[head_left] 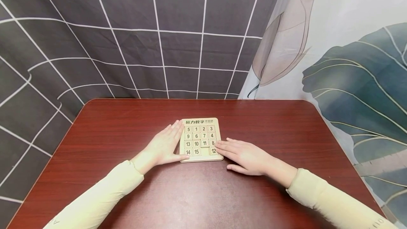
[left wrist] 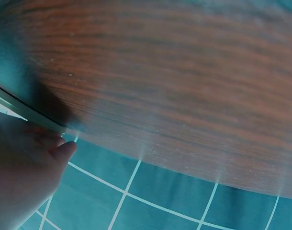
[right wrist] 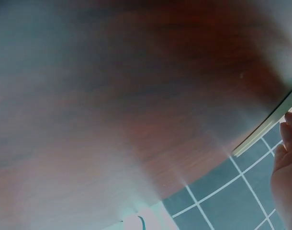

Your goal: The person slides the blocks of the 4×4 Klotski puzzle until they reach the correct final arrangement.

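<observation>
A pale sliding number puzzle lies flat on the table in the head view, with dark lettering along its top. Its bottom row has a gap between the 15 tile and the 12 tile. My left hand rests along the board's left side, fingers extended towards the top and thumb at the lower left corner. From the right, my right hand reaches in with straight fingers, their tips over the right edge beside the 8 tile and the 12. Both wrist views show only part of each hand at the board's edge.
The reddish-brown wooden table has rounded far corners. Behind it hangs a dark curtain with a white grid, and a light curtain with leaf prints hangs at the right.
</observation>
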